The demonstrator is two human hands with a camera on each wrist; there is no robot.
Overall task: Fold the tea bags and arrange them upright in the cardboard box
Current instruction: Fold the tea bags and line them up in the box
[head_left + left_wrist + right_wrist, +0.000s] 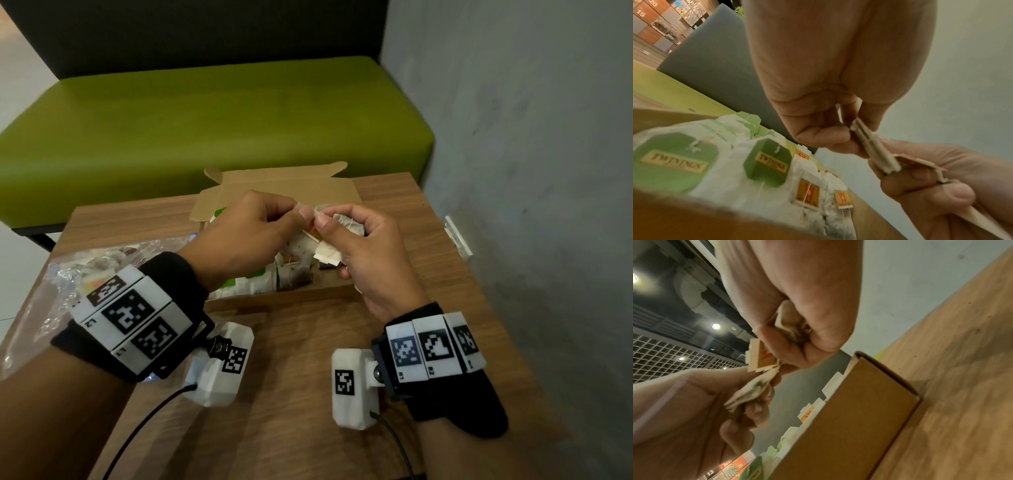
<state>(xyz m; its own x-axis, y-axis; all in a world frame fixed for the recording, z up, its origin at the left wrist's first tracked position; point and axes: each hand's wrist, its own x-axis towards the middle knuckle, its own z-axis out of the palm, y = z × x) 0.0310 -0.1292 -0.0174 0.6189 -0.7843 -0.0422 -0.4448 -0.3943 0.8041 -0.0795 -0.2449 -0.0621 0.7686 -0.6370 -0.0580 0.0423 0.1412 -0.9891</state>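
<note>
Both hands, left hand (246, 229) and right hand (363, 240), pinch one tea bag (873, 146) above the cardboard box (849, 418); crease it firmly before inserting it upright.

We see a wooden desk (394, 394) filling the lower half of the head view. At its nine o'clock edge lies a crumpled clear plastic bag (65, 274). Beyond the desk, toward twelve o'clock, stands a green cushioned bench (205, 113) with a dark backrest (191, 31). A grey wall (531, 137) runs along three o'clock, with a small white fitting (457, 236) low on it.
</note>
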